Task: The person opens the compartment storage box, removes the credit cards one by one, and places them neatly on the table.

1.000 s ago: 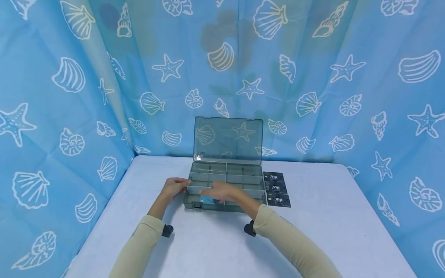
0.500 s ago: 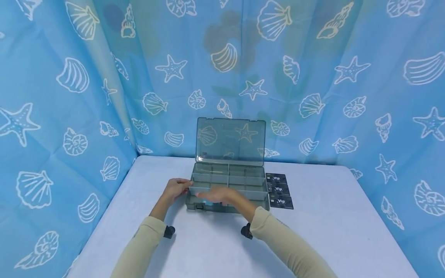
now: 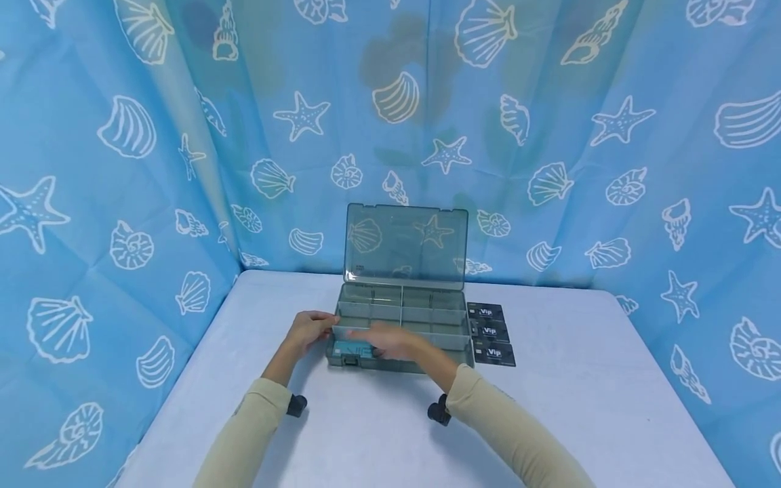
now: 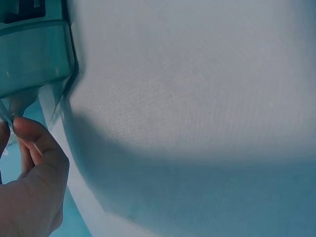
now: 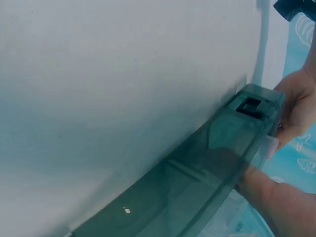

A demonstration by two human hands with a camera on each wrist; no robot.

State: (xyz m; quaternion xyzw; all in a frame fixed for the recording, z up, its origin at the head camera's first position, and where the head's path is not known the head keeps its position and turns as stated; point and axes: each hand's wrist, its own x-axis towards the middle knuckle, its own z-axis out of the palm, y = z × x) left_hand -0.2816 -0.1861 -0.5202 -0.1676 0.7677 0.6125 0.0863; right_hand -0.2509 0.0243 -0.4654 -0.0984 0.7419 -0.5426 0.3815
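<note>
A smoky, see-through compartment box (image 3: 371, 315) stands on the table with its lid (image 3: 407, 247) raised at the back. My left hand (image 3: 309, 328) pinches the left side wall between thumb and fingers, seen closer in the left wrist view. In the front left compartment lies a light blue card (image 3: 348, 349). Over that compartment reaches my right hand (image 3: 390, 340), one finger extended left along the divider and the lower fingertips at the card's right end. I cannot tell whether they grip the card. In the right wrist view, part of this hand (image 5: 276, 197) dips behind the front wall.
Three black cards marked Vip, a back one (image 3: 486, 312), a middle one (image 3: 491, 331) and a front one (image 3: 495, 353), lie in a column against the box's right side. A white cloth (image 3: 366, 434) covers the table. A blue shell-patterned curtain (image 3: 293, 176) hangs behind.
The blue card has shifted left within the front compartment, and more of it shows now. My right hand has moved slightly left and changed its finger pose. The left hand keeps its place.
</note>
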